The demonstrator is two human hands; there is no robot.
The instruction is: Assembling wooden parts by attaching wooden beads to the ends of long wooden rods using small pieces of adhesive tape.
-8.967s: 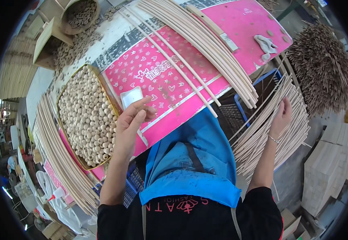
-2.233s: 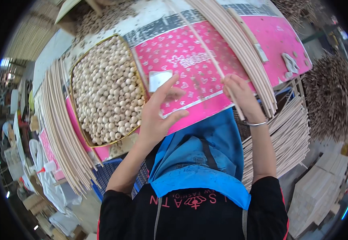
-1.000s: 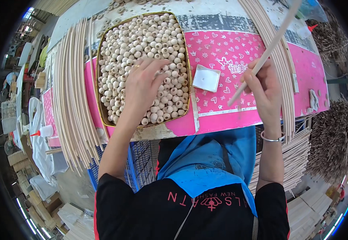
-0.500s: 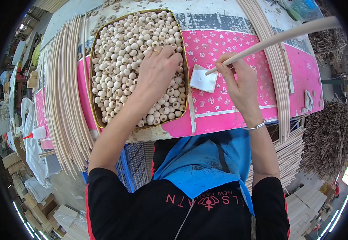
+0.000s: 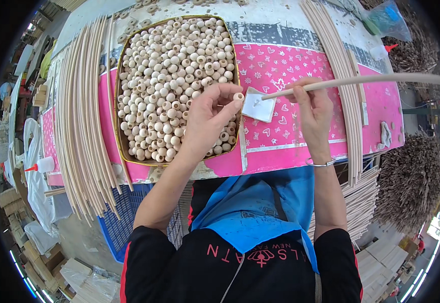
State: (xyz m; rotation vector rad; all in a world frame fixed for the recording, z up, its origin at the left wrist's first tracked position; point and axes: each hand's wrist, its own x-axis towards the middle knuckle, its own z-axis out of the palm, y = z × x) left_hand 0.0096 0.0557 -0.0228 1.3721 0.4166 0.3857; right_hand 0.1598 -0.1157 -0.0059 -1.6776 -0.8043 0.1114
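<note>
Between the thumb and forefinger of my left hand (image 5: 211,118) is a round wooden bead (image 5: 238,96), its hole showing. That hand is over the right side of a gold-rimmed box (image 5: 119,132) heaped with more wooden beads (image 5: 161,76). My right hand (image 5: 315,108) grips a long pale wooden rod (image 5: 354,81), which runs off to the right. The rod's near tip is over a small white square plate (image 5: 258,108) with a whitish smear on it. Whether the tip touches the plate, I cannot tell. A gap separates bead and tip.
Bundles of wooden rods lie left (image 5: 86,116) and right (image 5: 342,91) on the pink-covered table (image 5: 290,157). A red-tipped glue bottle (image 5: 381,52) stands at the far right, another (image 5: 43,164) at the left. A blue plastic crate (image 5: 121,222) is below the table edge.
My left hand has come out of the bead heap, moving right and toward me, with a bead in its fingers. The rod has been lowered to a flatter angle, its tip still by the plate.
</note>
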